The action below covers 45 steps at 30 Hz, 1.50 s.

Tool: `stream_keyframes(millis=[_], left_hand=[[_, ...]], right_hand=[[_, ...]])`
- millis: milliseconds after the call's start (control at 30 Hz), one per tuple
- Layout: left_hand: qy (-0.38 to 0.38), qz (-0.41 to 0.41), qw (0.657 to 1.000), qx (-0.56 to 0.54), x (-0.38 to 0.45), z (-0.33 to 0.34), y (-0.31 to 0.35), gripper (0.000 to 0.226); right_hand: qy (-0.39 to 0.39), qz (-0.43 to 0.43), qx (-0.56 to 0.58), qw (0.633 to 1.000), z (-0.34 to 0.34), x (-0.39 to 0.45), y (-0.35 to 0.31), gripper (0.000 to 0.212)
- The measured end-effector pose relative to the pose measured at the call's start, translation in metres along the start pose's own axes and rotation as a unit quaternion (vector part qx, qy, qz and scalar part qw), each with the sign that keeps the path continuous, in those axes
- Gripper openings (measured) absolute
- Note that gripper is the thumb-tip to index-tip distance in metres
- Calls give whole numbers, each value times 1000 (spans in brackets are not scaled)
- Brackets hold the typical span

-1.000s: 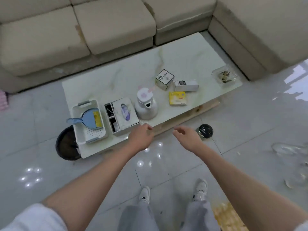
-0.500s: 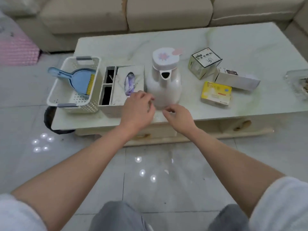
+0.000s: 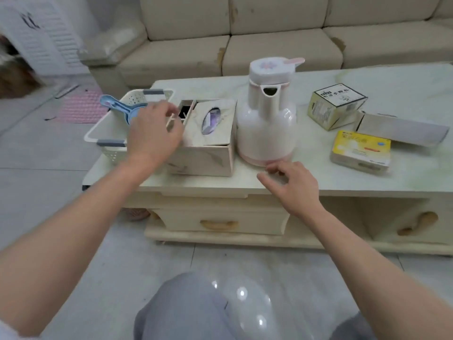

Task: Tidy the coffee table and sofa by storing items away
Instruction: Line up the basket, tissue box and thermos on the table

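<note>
On the pale marble coffee table (image 3: 416, 182) stand a white basket (image 3: 115, 128) holding a blue dustpan and brush (image 3: 120, 107), a marble-patterned tissue organiser box (image 3: 208, 143), a white and pink jug (image 3: 267, 123), a small cube carton (image 3: 335, 106), a long grey box (image 3: 402, 128) and a yellow box (image 3: 360, 150). My left hand (image 3: 154, 131) hovers over the organiser's left compartments, fingers spread, holding nothing. My right hand (image 3: 291, 185) rests at the table's front edge just below the jug, fingers loosely curled and empty.
A beige sectional sofa (image 3: 269, 45) runs behind the table. The table has a front drawer (image 3: 215, 219) with a wooden handle. A pink mat (image 3: 81, 106) lies on the tiled floor at left. My grey-trousered knees (image 3: 196, 310) are at the bottom.
I have crouched lower and closer to the table. My left hand moved up and left over the organiser box; my right hand stayed near the jug's base.
</note>
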<state>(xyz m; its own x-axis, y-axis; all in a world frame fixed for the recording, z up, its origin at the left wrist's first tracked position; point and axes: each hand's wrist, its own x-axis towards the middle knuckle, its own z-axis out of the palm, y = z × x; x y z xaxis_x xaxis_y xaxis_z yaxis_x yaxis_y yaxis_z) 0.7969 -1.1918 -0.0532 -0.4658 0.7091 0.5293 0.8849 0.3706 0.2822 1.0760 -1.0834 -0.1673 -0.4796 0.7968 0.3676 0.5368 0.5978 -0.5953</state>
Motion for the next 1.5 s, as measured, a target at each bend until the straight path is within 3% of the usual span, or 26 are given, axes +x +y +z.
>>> stream_keyframes(millis=[100,167,267,433,567,700,733,800,867,933,1000,1067,1167,1500], left_hand=[[-147,-73,969,183,1,-14,-58,55],[-175,-33,961,211,-8,-15,-71,51],[-144,9,967,210,-16,-14,-69,39],[-121,-9,980,156,-32,-15,-69,51],[-103,-4,980,172,-33,-12,-68,46],[-64,-69,985,145,-27,-5,-71,50],[-33,-89,986,135,-28,-5,-68,50],[65,-51,990,115,-35,-2,-50,43],[113,133,984,44,-50,8,-12,35],[22,336,940,-47,-70,36,29,29],[-119,400,904,-94,-89,72,63,26],[-189,357,903,-143,-97,100,79,28],[-211,311,909,-181,-87,120,81,33],[-190,344,900,-186,-90,118,80,37]], right_hand=[[-48,21,44,998,-9,-1,-18,45],[-122,26,91,988,-9,0,-43,56],[-178,51,199,962,11,12,-91,69],[-108,205,386,893,40,44,-126,63],[-158,183,369,897,46,56,-133,65],[-238,151,306,909,46,46,-130,76],[-219,142,314,913,43,37,-120,73],[-81,129,309,939,31,12,-89,49],[118,151,267,944,13,-8,-51,40],[232,211,253,915,-5,-2,-21,30],[178,259,289,904,-18,27,-7,38],[73,246,338,905,-24,53,-3,55],[-9,170,344,923,-21,71,10,50],[-119,149,381,905,-20,73,15,68]])
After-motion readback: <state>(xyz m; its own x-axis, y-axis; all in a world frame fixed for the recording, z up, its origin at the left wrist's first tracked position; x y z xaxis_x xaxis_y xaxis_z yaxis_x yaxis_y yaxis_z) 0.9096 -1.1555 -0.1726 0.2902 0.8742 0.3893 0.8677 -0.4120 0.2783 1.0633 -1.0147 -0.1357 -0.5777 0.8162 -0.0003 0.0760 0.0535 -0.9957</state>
